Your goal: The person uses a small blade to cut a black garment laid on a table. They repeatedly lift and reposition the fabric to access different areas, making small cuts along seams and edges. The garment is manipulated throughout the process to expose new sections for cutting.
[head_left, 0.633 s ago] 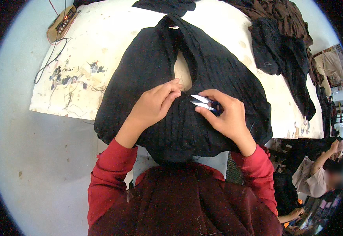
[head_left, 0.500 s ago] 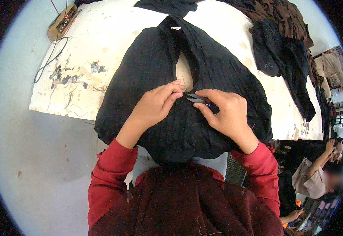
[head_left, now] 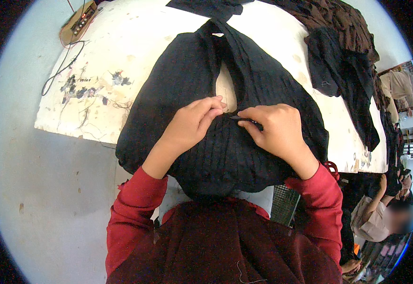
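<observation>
A black pleated garment [head_left: 164, 80] lies spread in front of me, with a small white label [head_left: 217, 34] inside its far edge. A long slit runs down its middle and shows a pale surface through it. At the near end of that slit, my left hand [head_left: 190, 124] pinches the black cloth, perhaps with a thread; the fingertips hide it. My right hand [head_left: 278, 128] grips small thread snips [head_left: 235, 117], their dark blades pointing left, close to the left fingertips. The blades look pressed together.
Under the garment is a stained white table [head_left: 145, 42] with loose threads. A beige box with switches [head_left: 79, 22] and a black cord sit at the far left. Black cloth [head_left: 343, 71] and brown cloth [head_left: 339, 23] are piled at the right. Another person [head_left: 372, 220] is at the lower right.
The snips' blades were spread apart and now look closed. My right hand has shifted slightly right, and my left hand still pinches at the slit's end.
</observation>
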`<state>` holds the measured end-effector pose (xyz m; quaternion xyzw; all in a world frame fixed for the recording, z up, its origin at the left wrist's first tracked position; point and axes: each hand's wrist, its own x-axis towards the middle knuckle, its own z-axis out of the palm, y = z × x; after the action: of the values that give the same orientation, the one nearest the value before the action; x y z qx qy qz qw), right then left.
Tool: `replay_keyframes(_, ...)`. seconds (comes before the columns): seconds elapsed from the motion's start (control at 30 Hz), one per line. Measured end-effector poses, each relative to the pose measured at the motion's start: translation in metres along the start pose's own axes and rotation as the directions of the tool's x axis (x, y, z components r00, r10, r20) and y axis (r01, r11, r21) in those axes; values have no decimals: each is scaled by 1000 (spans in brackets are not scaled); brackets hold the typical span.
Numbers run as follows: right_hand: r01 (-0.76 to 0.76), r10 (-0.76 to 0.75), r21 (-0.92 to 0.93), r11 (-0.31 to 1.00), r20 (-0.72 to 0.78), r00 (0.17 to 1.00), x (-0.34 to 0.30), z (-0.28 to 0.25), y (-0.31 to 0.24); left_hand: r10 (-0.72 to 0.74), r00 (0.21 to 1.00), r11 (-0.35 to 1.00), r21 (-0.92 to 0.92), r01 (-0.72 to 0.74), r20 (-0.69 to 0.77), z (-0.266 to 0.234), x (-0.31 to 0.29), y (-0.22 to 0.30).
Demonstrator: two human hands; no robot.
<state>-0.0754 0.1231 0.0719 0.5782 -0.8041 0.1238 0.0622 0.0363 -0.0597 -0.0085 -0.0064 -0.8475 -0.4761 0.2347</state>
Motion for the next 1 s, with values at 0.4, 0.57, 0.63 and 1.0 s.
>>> replay_keyframes(0.4, -236, 186, 714, 659, 149, 971, 9, 31, 21, 91, 991, 925, 359, -120, 97, -4, 9, 1)
replay_keyframes(0.57, -374, 234, 920, -115, 391, 890, 1, 37, 21, 155, 978, 981, -136, -136, 139, -14, 9, -2)
replay_keyframes(0.63, -389, 253, 917, -85, 397, 882, 0, 45, 23, 102, 978, 978, -198, -64, 184, -13, 9, -1)
replay_keyframes(1.0, -63, 111, 469, 881, -76, 991, 1, -5, -3, -53, 971, 940, -317, 127, 232, -15, 6, -3)
